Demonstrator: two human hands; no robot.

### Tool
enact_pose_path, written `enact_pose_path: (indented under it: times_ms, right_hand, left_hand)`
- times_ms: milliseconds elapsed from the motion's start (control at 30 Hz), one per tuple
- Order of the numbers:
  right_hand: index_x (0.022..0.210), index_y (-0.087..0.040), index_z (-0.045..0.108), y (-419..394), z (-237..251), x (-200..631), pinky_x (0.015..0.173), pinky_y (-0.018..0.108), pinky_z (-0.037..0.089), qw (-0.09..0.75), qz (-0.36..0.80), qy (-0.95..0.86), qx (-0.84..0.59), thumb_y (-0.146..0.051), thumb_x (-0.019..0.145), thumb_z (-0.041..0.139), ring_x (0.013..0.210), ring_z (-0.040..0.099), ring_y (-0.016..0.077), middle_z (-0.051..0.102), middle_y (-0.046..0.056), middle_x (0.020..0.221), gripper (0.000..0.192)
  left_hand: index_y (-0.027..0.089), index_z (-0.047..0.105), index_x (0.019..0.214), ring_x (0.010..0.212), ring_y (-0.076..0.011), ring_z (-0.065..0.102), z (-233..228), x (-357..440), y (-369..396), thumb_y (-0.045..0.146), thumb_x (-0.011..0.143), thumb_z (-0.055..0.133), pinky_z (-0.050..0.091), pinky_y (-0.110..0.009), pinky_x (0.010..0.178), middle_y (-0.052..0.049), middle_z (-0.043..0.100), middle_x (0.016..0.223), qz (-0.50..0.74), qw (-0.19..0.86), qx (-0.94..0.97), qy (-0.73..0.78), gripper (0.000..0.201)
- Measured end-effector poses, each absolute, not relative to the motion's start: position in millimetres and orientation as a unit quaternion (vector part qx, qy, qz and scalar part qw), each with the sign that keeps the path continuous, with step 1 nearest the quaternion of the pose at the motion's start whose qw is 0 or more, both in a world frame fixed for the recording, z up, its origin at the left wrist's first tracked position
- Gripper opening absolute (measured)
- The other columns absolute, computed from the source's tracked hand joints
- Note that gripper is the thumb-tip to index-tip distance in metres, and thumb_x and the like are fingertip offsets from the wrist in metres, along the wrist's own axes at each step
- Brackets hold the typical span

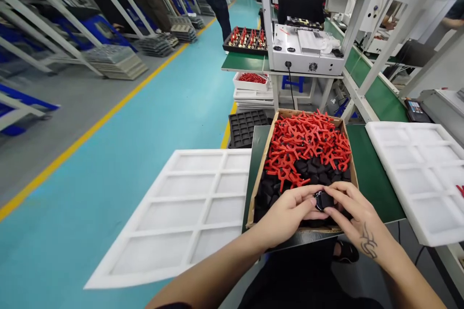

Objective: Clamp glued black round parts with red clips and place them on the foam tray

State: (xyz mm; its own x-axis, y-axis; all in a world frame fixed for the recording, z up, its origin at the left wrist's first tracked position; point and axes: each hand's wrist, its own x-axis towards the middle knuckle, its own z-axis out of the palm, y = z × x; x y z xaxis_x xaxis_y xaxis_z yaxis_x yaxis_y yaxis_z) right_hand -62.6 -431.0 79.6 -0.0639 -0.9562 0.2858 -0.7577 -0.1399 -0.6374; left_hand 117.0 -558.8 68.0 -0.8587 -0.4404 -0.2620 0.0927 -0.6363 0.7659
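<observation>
Between the fingertips of both hands is a small black part (324, 201) with a shiny rim on its left side; its exact kind is not clear. My left hand (295, 210) pinches it from the left, and my right hand (350, 205) grips it from the right. Both are over the near end of a cardboard box (261, 174). Inside the box, red X-shaped plastic clips (308, 137) fill the far part. Loose black blocky pieces (315, 171) lie nearer to me, partly hidden by my hands.
White compartment trays flank the box, one at the left (188, 199) and another at the right (416, 166). Beyond stand a white machine (308, 60) and a black tray (250, 50) of red-topped parts. Black trays (248, 128) are stacked low. People work further back.
</observation>
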Motion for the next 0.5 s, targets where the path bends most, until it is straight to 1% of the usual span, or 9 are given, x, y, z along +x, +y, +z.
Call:
enact_pose_path:
  times_ms: [67, 100, 233, 367, 500]
  right_hand:
    - [0.146, -0.028, 0.064, -431.7, 79.2, -62.3, 0.105, 0.036, 0.061, 0.14, -0.347, 0.64, -0.671, -0.02, 0.107, 0.061, 0.121, 0.071, 0.0251, 0.066, 0.012, 0.135, 0.04]
    - [0.145, -0.028, 0.065, -432.6, 78.7, -61.8, 0.105, 0.035, 0.061, 0.141, -0.348, 0.638, -0.672, -0.021, 0.107, 0.062, 0.122, 0.071, 0.0252, 0.066, 0.012, 0.135, 0.039]
    - [0.14, -0.027, 0.067, -436.5, 77.2, -59.3, 0.102, 0.034, 0.062, 0.146, -0.359, 0.635, -0.669, -0.021, 0.105, 0.065, 0.117, 0.072, 0.0246, 0.066, 0.012, 0.132, 0.036]
    - [0.139, -0.028, 0.067, -437.2, 78.6, -58.9, 0.102, 0.034, 0.062, 0.145, -0.358, 0.63, -0.673, -0.019, 0.104, 0.066, 0.116, 0.071, 0.0242, 0.067, 0.011, 0.13, 0.036]
    - [0.139, -0.028, 0.066, -437.0, 79.6, -60.4, 0.103, 0.034, 0.061, 0.142, -0.355, 0.625, -0.681, -0.019, 0.105, 0.066, 0.117, 0.07, 0.0239, 0.066, 0.011, 0.129, 0.036]
  left_hand:
    - [0.018, 0.08, 0.13, 0.105, -0.0271, 0.081, 67.0, 118.1, -559.4, 0.052, 0.084, 0.091, 0.063, -0.042, 0.105, -0.012, 0.081, 0.123, -0.878, 0.15, 0.216, -0.401, 0.059]
    - [0.018, 0.079, 0.132, 0.106, -0.0271, 0.081, 66.4, 118.8, -559.5, 0.052, 0.084, 0.091, 0.063, -0.042, 0.106, -0.012, 0.081, 0.123, -0.877, 0.149, 0.218, -0.402, 0.059]
    - [0.019, 0.079, 0.133, 0.112, -0.0274, 0.079, 63.9, 120.5, -559.0, 0.053, 0.083, 0.091, 0.063, -0.04, 0.106, -0.011, 0.081, 0.125, -0.876, 0.153, 0.224, -0.398, 0.061]
    - [0.021, 0.08, 0.131, 0.112, -0.0262, 0.078, 63.8, 120.0, -558.3, 0.055, 0.081, 0.092, 0.063, -0.039, 0.105, -0.01, 0.08, 0.126, -0.879, 0.159, 0.22, -0.391, 0.061]
    - [0.021, 0.08, 0.13, 0.113, -0.026, 0.077, 63.5, 119.0, -558.2, 0.052, 0.082, 0.092, 0.062, -0.039, 0.105, -0.01, 0.08, 0.125, -0.88, 0.157, 0.22, -0.391, 0.059]
